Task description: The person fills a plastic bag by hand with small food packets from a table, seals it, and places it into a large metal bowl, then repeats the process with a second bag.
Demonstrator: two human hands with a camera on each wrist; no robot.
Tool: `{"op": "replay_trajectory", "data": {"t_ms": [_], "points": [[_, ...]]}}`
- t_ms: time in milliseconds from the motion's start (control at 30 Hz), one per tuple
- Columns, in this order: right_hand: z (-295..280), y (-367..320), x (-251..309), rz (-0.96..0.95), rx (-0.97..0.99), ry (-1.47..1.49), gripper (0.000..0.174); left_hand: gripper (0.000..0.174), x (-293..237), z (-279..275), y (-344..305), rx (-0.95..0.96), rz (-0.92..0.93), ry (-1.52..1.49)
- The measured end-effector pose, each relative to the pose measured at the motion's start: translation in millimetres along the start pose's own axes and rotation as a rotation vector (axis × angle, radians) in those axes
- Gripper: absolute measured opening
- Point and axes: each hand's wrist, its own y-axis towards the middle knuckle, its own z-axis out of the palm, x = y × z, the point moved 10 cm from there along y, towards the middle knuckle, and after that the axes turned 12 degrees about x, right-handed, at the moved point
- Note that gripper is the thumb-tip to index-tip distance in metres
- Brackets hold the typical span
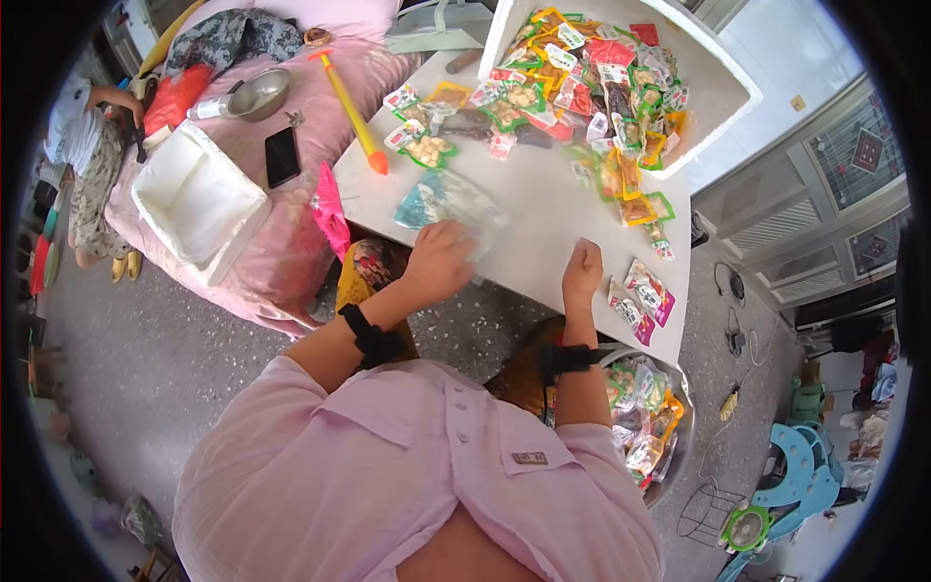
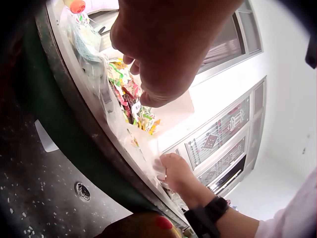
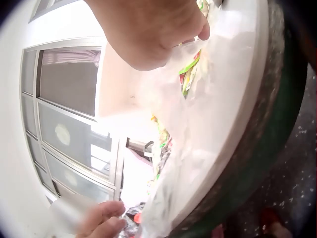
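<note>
A clear plastic bag (image 1: pixel 451 202) with a blue-green patch lies along the near edge of the white table (image 1: pixel 543 218). My left hand (image 1: pixel 441 264) is over the table edge just in front of the bag, its fingers loosely bent. In the right wrist view the left hand (image 3: pixel 105 221) is blurred, with nothing seen between its fingers. My right hand (image 1: pixel 582 275) has curled fingers, further right at the same edge. In the left wrist view the right hand (image 2: pixel 177 171) pinches thin clear film (image 2: pixel 116 126) that stretches along the edge.
A white foam box (image 1: pixel 708 92) full of colourful snack packets (image 1: pixel 621 82) tips toward the table, with packets spilled out. Two packets (image 1: pixel 642 296) lie right of my right hand. Below stands a metal basin (image 1: pixel 687 393) of packets. A yellow-orange stick (image 1: pixel 351 112) lies at the left.
</note>
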Motion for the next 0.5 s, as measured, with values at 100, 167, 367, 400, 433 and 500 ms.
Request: {"op": "replay_trajectory", "data": {"t_ms": [100,167,367,400,433,500], "points": [[7,-6,42,-0.103,-0.076,0.098,0.014,0.033,-1,-5,1,-0.017,-0.016,-0.083],[6,-14,69,-0.156,-0.11,0.149,0.013,0.036,3,-5,-3,-0.042,-0.019,-0.196],[2,-26,56,-0.088,-0.067,0.234,0.014,0.048,20,10,-8,0.186,-0.104,0.265],[1,-29,50,-0.066,-0.062,0.244,0.014,0.051,35,15,-8,0.22,-0.187,0.261],[-1,-32,45,-0.046,-0.06,0.254,0.015,0.053,54,24,-8,0.253,-0.268,0.257],[-6,-40,38,-0.017,-0.053,0.246,0.015,0.059,78,42,-7,0.333,-0.396,0.203]]}}
